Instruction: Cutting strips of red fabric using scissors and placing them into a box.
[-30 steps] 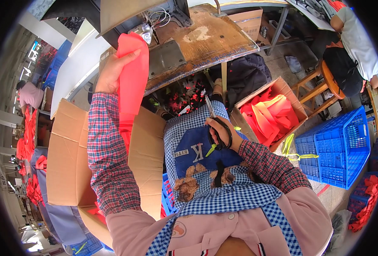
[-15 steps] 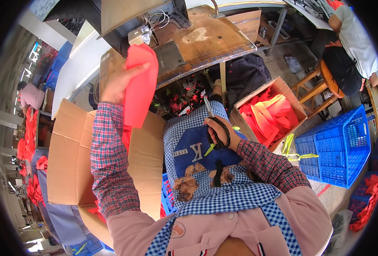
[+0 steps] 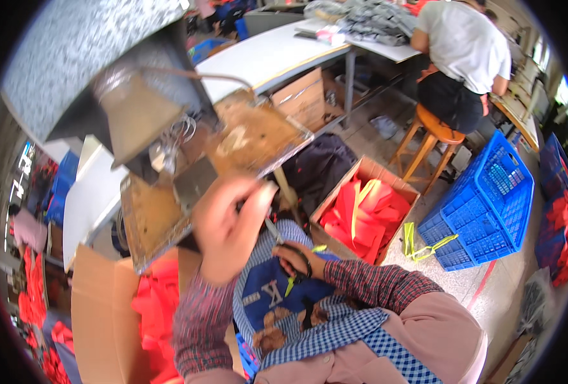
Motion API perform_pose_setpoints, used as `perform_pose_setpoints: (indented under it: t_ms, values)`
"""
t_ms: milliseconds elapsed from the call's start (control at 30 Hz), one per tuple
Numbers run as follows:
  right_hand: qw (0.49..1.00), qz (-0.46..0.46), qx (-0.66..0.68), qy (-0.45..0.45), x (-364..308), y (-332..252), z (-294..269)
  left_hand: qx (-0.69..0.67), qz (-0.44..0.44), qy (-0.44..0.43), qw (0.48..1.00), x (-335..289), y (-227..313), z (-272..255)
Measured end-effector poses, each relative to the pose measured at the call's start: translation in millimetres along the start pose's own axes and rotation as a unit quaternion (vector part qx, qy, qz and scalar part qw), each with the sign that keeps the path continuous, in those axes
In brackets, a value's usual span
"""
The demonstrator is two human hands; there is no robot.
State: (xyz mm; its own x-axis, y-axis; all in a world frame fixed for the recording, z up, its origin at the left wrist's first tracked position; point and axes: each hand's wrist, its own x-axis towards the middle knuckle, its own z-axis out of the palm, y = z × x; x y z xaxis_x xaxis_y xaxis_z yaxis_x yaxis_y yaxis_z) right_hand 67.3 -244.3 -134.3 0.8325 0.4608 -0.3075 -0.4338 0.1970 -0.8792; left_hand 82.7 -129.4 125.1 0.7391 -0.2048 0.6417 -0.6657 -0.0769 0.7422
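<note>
My left hand [image 3: 229, 221] is raised close in front of me, somewhat blurred. Its fingers are curled in toward the thumb; whatever they may hold is hidden. Over my lap, my right hand [image 3: 292, 258] grips a pair of black-handled scissors [image 3: 274, 232], blades pointing up and away toward the left hand. Strips of red fabric [image 3: 159, 313] hang in the open cardboard box [image 3: 101, 313] on my left. A blue checked apron [image 3: 335, 329] covers my lap.
A worn wooden machine table [image 3: 258, 125] stands ahead. To the right are a cardboard box of red fabric pieces [image 3: 365, 217], a blue plastic crate [image 3: 473, 214] with yellow-green straps [image 3: 425, 246], and a wooden stool [image 3: 434, 131] with a person [image 3: 463, 45] seated on it.
The red fabric has left my left hand, and red fabric now shows in the left box. That hand has moved right and nearer. My view has turned; the scissors remain in my right hand.
</note>
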Motion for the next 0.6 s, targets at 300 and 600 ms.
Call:
perform_pose_setpoints:
  t_ms: [300,600]
  values:
    - [0.999,0.0,0.002,-0.052,1,-3,3,-0.256,0.278,-0.02,0.926,-60,140,-50]
    - [0.999,-0.018,-0.02,-0.023,1,-9,7,-0.3,0.219,-0.086,0.924,-66,160,-61]
